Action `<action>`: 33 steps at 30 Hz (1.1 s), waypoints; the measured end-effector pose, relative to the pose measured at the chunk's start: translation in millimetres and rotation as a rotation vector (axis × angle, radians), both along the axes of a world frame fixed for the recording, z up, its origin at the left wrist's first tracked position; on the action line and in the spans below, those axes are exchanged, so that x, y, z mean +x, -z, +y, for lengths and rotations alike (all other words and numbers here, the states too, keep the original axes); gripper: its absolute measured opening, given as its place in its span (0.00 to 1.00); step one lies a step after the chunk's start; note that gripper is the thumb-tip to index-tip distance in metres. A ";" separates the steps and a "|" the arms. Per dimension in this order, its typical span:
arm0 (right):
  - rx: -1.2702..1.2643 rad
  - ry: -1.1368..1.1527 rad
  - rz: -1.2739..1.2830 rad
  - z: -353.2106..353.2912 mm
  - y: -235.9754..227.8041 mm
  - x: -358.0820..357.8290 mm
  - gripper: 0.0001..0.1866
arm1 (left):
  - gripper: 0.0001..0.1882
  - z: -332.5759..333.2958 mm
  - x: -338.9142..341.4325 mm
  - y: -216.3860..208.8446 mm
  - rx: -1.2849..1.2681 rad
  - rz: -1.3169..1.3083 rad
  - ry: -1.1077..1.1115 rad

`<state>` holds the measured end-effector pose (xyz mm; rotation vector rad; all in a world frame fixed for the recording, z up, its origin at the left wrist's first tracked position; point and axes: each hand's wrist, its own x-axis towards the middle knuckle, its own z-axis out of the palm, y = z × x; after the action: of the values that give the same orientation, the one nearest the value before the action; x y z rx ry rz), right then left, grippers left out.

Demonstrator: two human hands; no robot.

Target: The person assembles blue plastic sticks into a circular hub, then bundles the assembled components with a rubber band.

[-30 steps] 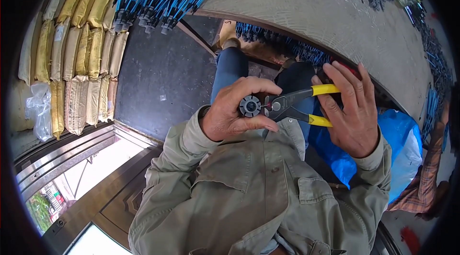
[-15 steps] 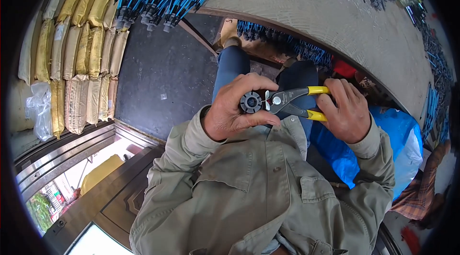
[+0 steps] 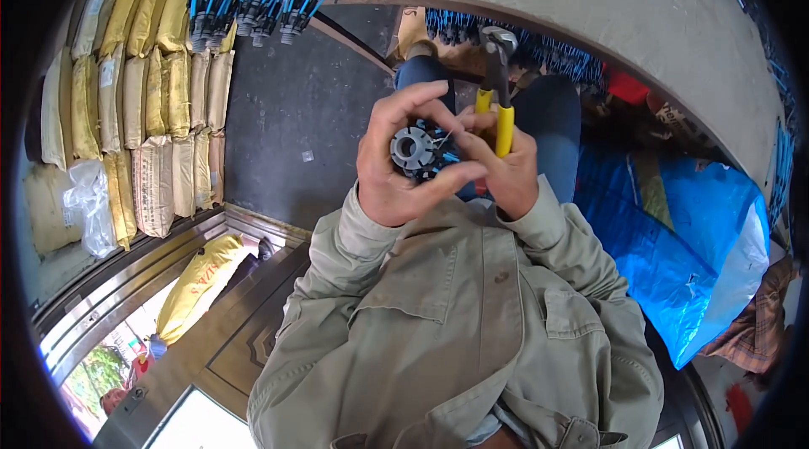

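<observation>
Over lap (image 3: 548,129): left hand (image 3: 382,166) clasping one grey ring (image 3: 411,163), right hand (image 3: 512,177) gripping one pliers (image 3: 504,82).

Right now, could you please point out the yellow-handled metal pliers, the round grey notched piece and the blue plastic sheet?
Yellow-handled metal pliers (image 3: 505,132), head view: on one yellow handle.
Round grey notched piece (image 3: 411,164), head view: on its lower rim.
Blue plastic sheet (image 3: 653,259), head view: on its middle.

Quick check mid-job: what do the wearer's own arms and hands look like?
The long khaki fabric left sleeve and matching right sleeve are loose and creased, with cuffs at the wrists. The five-fingered left hand and right hand are bare, without gloves; some fingers are partly hidden.
</observation>
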<state>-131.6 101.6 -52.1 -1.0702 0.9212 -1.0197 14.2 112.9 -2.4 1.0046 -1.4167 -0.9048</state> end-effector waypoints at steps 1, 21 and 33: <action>-0.045 0.026 -0.052 3.0 3.0 6.2 0.10 | 0.32 2.2 -1.0 1.8 0.004 -0.067 -0.077; -0.243 -0.331 -0.099 -28.2 -59.9 0.2 0.12 | 0.19 15.8 28.0 -5.6 0.051 0.077 0.095; -0.708 -0.153 -0.011 -16.1 -64.8 24.9 0.08 | 0.22 22.7 40.8 -0.3 0.164 0.142 0.059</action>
<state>-106.7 85.5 12.6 -1.6882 0.4512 -1.2552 55.0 135.6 -2.1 1.0029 -1.2738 -1.1284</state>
